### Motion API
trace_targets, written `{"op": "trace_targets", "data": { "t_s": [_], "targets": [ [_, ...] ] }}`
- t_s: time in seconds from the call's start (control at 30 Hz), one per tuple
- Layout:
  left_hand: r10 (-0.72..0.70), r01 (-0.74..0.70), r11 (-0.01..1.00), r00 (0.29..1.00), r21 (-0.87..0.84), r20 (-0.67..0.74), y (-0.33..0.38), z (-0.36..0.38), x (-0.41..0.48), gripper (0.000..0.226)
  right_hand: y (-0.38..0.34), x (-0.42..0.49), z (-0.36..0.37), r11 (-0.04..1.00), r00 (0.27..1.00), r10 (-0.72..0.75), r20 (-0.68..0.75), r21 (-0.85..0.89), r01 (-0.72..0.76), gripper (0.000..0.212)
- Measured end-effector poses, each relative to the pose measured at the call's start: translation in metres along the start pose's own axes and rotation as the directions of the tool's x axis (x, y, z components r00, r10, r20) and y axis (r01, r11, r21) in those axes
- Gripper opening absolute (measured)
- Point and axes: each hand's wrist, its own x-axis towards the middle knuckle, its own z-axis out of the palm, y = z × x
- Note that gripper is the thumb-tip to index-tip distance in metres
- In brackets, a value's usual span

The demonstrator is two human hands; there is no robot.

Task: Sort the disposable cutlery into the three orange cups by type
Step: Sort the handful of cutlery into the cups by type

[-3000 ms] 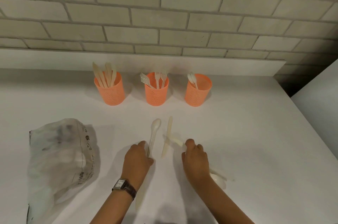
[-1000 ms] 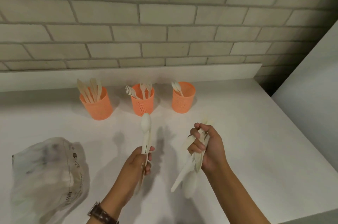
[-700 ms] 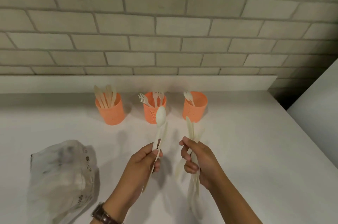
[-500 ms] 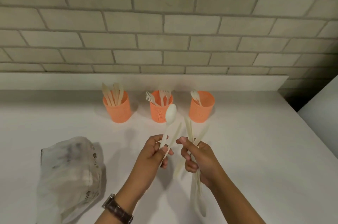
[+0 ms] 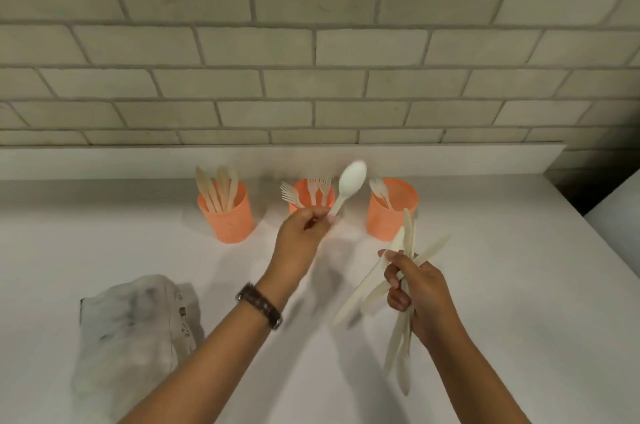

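Standing in a row at the far side of the white tabletop (image 5: 512, 285), just before a low ledge and a brick wall (image 5: 311, 42), are three orange mesh cups. The left cup (image 5: 228, 222) holds several tan knives (image 5: 216, 189), blades upward and leaning together. The middle cup (image 5: 303, 191) holds pale forks (image 5: 313, 186), tines up, with a couple fanned out over its left rim. The right cup (image 5: 389, 219) holds a few white spoons (image 5: 379, 189) resting against its left inner wall. The left hand (image 5: 301, 240), with a wristwatch (image 5: 259, 306) on its arm, is raised in front of the middle cup; its fingers pinch the handle end of a white spoon (image 5: 351, 181), whose bowl points up and to the right, between the middle and right cups in this view. The right hand (image 5: 415, 288) is nearer and to the right, its fingers curled round a loose bundle of pale cutlery (image 5: 408, 233) that sticks out above and below the fist; the pieces are blurred, so their types cannot all be told. A crumpled plastic bag (image 5: 135, 326) lies on the near left of the tabletop.
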Motion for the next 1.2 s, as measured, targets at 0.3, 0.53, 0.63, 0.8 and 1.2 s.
{"op": "trace_targets", "data": {
  "t_s": [0.3, 0.53, 0.63, 0.8, 1.2],
  "targets": [
    [0.275, -0.261, 0.887, 0.961, 0.380, 0.020, 0.036, 0.098, 0.114, 0.020, -0.009, 0.009, -0.037, 0.997, 0.989, -0.061, -0.133, 0.034, 0.066, 0.018],
    [0.072, -0.176, 0.753, 0.980, 0.634, 0.187, -0.002, 0.117, 0.126, 0.035, -0.009, 0.013, -0.042, 0.995, 0.987, -0.057, -0.150, 0.072, 0.069, 0.018],
    [0.088, -0.142, 0.845, 0.988, 0.516, 0.127, 0.000, 0.093, 0.115, 0.034, -0.010, 0.015, -0.035, 0.995, 0.990, -0.067, -0.121, 0.067, 0.076, 0.018],
    [0.179, -0.170, 0.947, 0.984, 0.272, -0.008, 0.014, 0.008, 0.064, 0.023, -0.017, 0.025, 0.004, 0.996, 0.998, -0.057, -0.005, 0.073, 0.057, 0.015],
    [0.061, -0.015, 0.993, 0.917, 0.118, -0.395, -0.015, -0.181, -0.027, 0.015, -0.035, 0.072, 0.220, 0.965, 0.953, -0.263, 0.149, 0.027, 0.262, 0.015]
  ]
}}
